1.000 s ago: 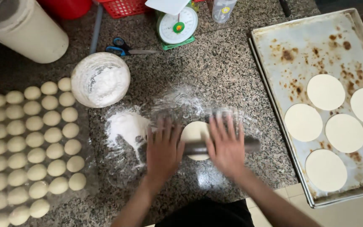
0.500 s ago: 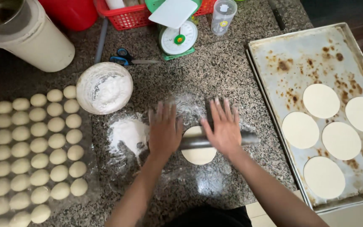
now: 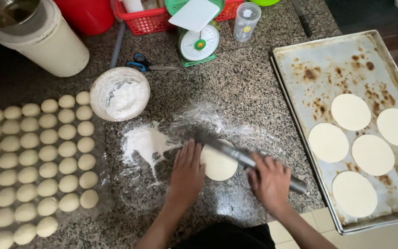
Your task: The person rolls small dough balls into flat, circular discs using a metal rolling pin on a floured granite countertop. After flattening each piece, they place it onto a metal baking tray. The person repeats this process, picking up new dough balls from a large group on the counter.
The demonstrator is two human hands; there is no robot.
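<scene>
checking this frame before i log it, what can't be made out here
Head view, the only view:
- Rolling pin: motion-blurred, right end under the right hand.
- Dough disc: left edge hidden by the left hand, top crossed by the pin.
- Dough balls: leftmost rows cut off by the frame edge.
- Baking tray: right side and one disc cut off.
- Scale: dial too small to read.

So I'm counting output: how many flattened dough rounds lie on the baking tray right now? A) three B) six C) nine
B: six flat pale dough rounds lie on the stained baking tray, one cut by the right edge; a seventh round is on the counter under the rolling pin.
</scene>
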